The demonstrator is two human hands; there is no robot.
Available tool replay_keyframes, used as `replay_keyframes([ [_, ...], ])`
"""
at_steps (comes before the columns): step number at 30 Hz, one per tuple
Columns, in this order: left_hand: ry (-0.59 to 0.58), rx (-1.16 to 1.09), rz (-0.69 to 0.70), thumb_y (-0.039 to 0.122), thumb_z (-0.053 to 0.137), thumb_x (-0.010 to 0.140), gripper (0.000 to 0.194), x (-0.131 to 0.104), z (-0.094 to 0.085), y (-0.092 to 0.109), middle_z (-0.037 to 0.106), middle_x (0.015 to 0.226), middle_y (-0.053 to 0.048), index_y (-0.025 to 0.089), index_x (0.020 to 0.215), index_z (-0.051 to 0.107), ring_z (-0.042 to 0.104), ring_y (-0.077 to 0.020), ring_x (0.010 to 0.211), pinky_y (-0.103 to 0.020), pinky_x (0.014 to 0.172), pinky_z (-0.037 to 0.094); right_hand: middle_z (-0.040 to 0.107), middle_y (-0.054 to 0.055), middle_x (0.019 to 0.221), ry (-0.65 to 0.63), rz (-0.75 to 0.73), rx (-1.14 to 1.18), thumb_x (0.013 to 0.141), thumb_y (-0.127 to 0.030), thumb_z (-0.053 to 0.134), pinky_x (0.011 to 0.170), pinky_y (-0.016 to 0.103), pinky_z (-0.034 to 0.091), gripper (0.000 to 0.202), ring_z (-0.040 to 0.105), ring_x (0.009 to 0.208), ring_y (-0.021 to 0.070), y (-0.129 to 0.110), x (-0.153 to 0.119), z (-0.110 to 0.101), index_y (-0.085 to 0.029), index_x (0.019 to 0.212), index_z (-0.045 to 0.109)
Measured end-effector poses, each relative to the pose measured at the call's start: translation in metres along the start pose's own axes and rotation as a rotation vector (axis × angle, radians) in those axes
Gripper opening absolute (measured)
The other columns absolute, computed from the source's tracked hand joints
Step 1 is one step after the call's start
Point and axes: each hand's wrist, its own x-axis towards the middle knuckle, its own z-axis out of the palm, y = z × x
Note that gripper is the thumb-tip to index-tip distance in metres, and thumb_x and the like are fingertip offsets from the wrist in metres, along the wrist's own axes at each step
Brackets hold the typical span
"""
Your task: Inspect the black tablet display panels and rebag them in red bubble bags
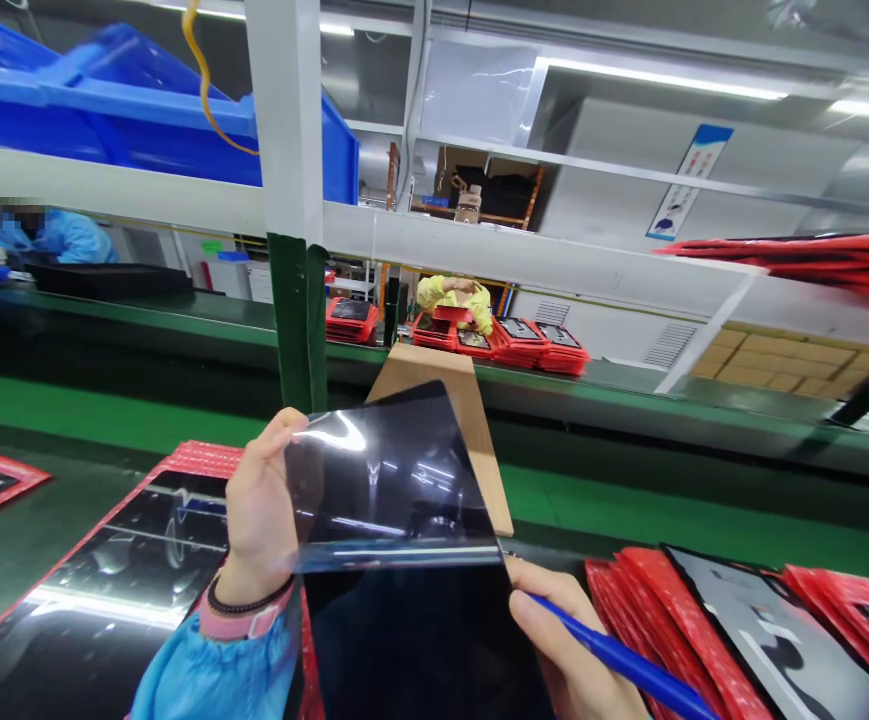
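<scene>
A dark glossy screen panel [419, 640] stands in front of me, its lower part bare. A clear plastic film [381, 480] curls back over its upper part, with lights mirrored in it. My left hand [261, 500] pinches the film's upper left corner between thumb and fingers. Along the panel's right edge, my right hand [569, 630] is closed around a blue pen [621, 660], its fingertips against the panel. Left of me lies another glossy black panel [104, 600] on red bubble wrap [201, 457].
Red bubble-wrap sleeves [644, 610] with a grey-backed panel [771, 630] lie at the right. A wooden board [490, 450] rises behind the held panel. Blue bins [141, 130] sit on the white shelf overhead. Across the line a person in yellow [434, 292] works among red stacks.
</scene>
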Motion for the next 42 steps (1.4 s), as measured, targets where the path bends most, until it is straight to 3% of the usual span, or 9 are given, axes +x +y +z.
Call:
replay_keyframes([
  [9,-0.056,-0.083,-0.082,0.034,0.053,0.077,0.026,-0.017,0.011,-0.002,0.042,0.054,0.001,0.018,0.057,0.051,0.039,-0.0106,0.05,-0.023,0.048,0.033,0.074,0.006,0.105,0.035,-0.031,0.003,0.063,-0.062,0.074,0.096,0.041,0.048,0.045,0.063,0.108,0.0307,-0.005,-0.004,0.012,-0.029,0.095,0.076],
  [16,-0.085,-0.066,-0.118,0.034,0.06,0.071,0.023,-0.02,0.01,-0.005,0.039,0.054,0.003,0.019,0.057,0.048,0.036,-0.011,0.054,-0.023,0.052,0.033,0.074,0.005,0.078,-0.267,-0.102,-0.105,0.068,-0.063,0.068,0.074,0.037,0.057,0.043,0.07,0.078,0.0278,-0.014,0.0,0.012,-0.026,0.09,0.075],
  [21,-0.102,-0.012,-0.048,0.035,0.062,0.074,0.028,-0.02,0.011,-0.007,0.039,0.057,0.003,0.019,0.057,0.047,0.036,-0.0119,0.059,-0.023,0.057,0.034,0.076,0.004,0.087,-0.251,-0.102,-0.007,0.063,-0.054,0.076,0.078,0.033,0.056,0.051,0.071,0.079,0.0248,-0.007,0.004,0.014,-0.026,0.105,0.071],
  [25,-0.115,0.025,-0.044,0.036,0.071,0.069,0.029,-0.022,0.011,-0.009,0.04,0.059,0.004,0.018,0.059,0.05,0.036,-0.01,0.057,-0.021,0.053,0.034,0.075,0.004,0.078,-0.262,-0.169,-0.053,0.063,-0.041,0.077,0.071,0.03,0.057,0.039,0.07,0.082,0.0264,-0.009,0.01,0.014,-0.024,0.098,0.073],
  [30,-0.2,0.038,-0.072,0.03,0.075,0.068,0.02,-0.028,0.011,-0.009,0.052,0.062,0.006,0.021,0.08,0.061,0.048,-0.0081,0.054,-0.017,0.055,0.04,0.071,0.002,0.067,-0.171,-0.2,-0.132,0.061,-0.033,0.073,0.063,0.031,0.056,0.025,0.069,0.066,0.025,-0.013,0.012,0.009,-0.024,0.084,0.075],
  [33,-0.282,0.06,-0.128,0.025,0.074,0.071,0.059,-0.034,0.012,-0.007,0.068,0.091,0.001,0.032,0.125,0.051,0.064,-0.015,0.079,-0.024,0.076,0.049,0.076,0.005,0.086,0.031,-0.218,-0.068,0.056,-0.03,0.076,0.069,0.034,0.058,0.035,0.071,0.08,0.0302,0.0,0.012,0.003,-0.024,0.091,0.075],
  [35,-0.349,0.052,-0.176,0.026,0.075,0.07,0.076,-0.038,0.012,-0.007,0.069,0.107,-0.003,0.033,0.137,0.041,0.066,-0.0179,0.083,-0.027,0.078,0.052,0.076,0.006,0.088,0.114,-0.22,-0.04,0.055,-0.031,0.079,0.068,0.035,0.058,0.041,0.072,0.079,0.0297,0.011,0.013,0.0,-0.024,0.095,0.073],
  [39,-0.407,0.034,-0.228,0.024,0.075,0.072,0.057,-0.041,0.004,-0.011,0.072,0.094,-0.002,0.03,0.125,0.056,0.066,-0.0151,0.068,-0.022,0.063,0.054,0.076,0.006,0.09,0.061,-0.343,-0.068,0.066,-0.034,0.074,0.068,0.034,0.059,0.04,0.072,0.074,0.0263,0.02,0.02,0.004,-0.024,0.104,0.066],
  [42,-0.364,0.019,-0.155,0.022,0.076,0.07,0.044,-0.043,-0.002,-0.013,0.071,0.078,0.0,0.028,0.112,0.064,0.066,-0.0139,0.065,-0.019,0.059,0.053,0.058,0.007,0.135,0.19,-0.527,-0.1,0.071,-0.029,0.073,0.088,0.042,0.055,0.064,0.062,0.113,0.0294,0.017,0.024,0.012,-0.033,0.13,0.046],
])
